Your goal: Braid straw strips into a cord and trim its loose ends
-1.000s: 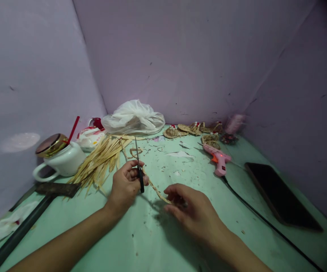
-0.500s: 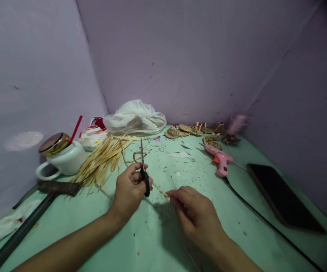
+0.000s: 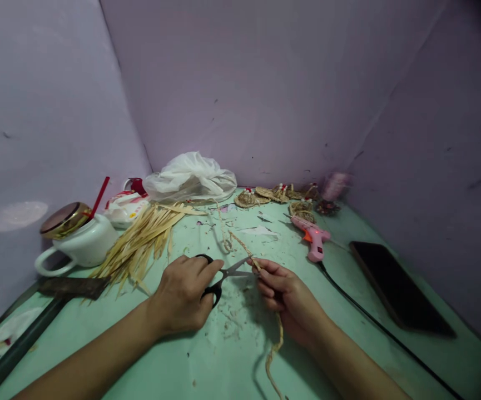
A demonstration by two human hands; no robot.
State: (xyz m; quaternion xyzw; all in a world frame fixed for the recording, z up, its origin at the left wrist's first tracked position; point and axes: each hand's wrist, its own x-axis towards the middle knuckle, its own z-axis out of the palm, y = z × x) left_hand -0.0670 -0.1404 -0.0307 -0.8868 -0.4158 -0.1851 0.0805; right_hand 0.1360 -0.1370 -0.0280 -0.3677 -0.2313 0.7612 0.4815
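My left hand (image 3: 186,291) has its fingers in the black handles of a pair of scissors (image 3: 223,274). The blades are spread and point right, their tips close to my right hand. My right hand (image 3: 286,294) pinches a thin braided straw cord (image 3: 243,243) between thumb and fingers. From the pinch the cord runs up and away to a small loop on the table; its other end hangs below the hand toward the near edge. I cannot tell whether the blades touch the cord.
Dried straw strips (image 3: 140,239) lie left, by a white mug (image 3: 92,244) and a hammer (image 3: 73,289). A white plastic bag (image 3: 192,178) and woven straw pieces (image 3: 251,198) stand behind. On the right are a pink glue gun (image 3: 315,239), its cable, and a black phone (image 3: 401,286).
The scissors have turned from upright and closed to pointing right with blades spread. My right hand now grips the cord farther along, and its tail hangs in view below.
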